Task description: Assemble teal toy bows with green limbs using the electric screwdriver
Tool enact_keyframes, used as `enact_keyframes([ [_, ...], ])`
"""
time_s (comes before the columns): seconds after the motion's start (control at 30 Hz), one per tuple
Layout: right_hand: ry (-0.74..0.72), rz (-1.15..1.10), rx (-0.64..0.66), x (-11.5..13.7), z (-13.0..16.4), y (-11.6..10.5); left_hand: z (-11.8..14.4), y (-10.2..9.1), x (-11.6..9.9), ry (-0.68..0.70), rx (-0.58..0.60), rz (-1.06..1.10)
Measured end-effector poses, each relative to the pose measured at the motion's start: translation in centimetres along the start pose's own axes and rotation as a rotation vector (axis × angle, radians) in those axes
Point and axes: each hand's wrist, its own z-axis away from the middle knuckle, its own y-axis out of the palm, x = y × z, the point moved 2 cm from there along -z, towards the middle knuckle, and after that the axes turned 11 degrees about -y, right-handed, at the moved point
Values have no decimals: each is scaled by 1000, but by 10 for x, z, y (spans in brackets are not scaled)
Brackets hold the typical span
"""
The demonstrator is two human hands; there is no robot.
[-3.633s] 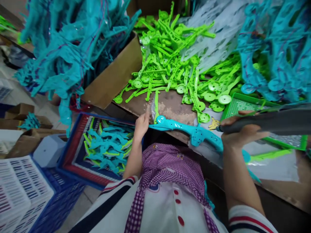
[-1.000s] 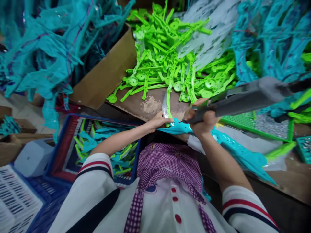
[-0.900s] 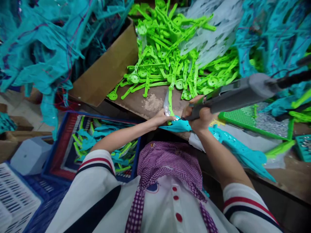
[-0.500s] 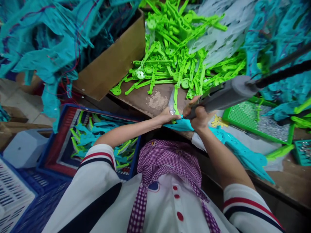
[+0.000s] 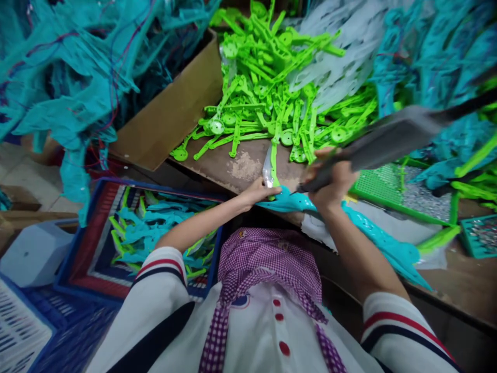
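Left hand: my left hand (image 5: 259,190) pinched the near end of the teal plastic piece (image 5: 361,233), steadying it with the green strip (image 5: 274,165) at the tabletop (image 5: 240,166) edge.
Right hand: my right hand (image 5: 330,181) kept a closed grip on the grey power screwdriver (image 5: 388,140), tip down on the teal piece's end.
Teal piece: it lay along the tabletop edge, running off to my right.
Progress: as I judged it, this piece was mid-fastening; joined teal-and-green parts already filled the blue crate (image 5: 93,259) on my left.
Left to do: a heap of loose green parts (image 5: 272,93) and teal shells (image 5: 435,62) remained.
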Motion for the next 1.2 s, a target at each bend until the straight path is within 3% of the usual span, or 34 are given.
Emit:
enact_keyframes([
  [0.07, -187, -9, -195, 15, -29, -35, 8, -9, 4, 8, 9, 29],
  [0.13, -370, 139, -320, 21, -60, -81, 21, -21, 11, 148, -21, 48],
  [0.23, -414, 414, -405, 3, -101, -148, 41, -34, 29, 338, -278, -72],
  [0.33, -423, 481, -505, -31, -130, -188, 50, -32, 42, 402, -338, -318],
  [0.4, -419, 488, -533, -53, -144, -196, 48, -27, 44, 419, -314, -395],
  [0.53, -376, 475, -523, -77, -157, -194, 30, -28, 42, 390, -264, -329],
  [0.7, -343, 446, -446, -79, -149, -195, 19, -35, 45, 528, -309, -359],
  [0.83, -338, 463, -480, -84, -147, -200, 20, -34, 50, 566, -330, -394],
  [1.07, -379, 440, -475, -89, -153, -203, 19, -35, 51, 516, -318, -301],
  [1.2, -382, 418, -494, -83, -151, -203, 19, -39, 53, 388, -272, -143],
])
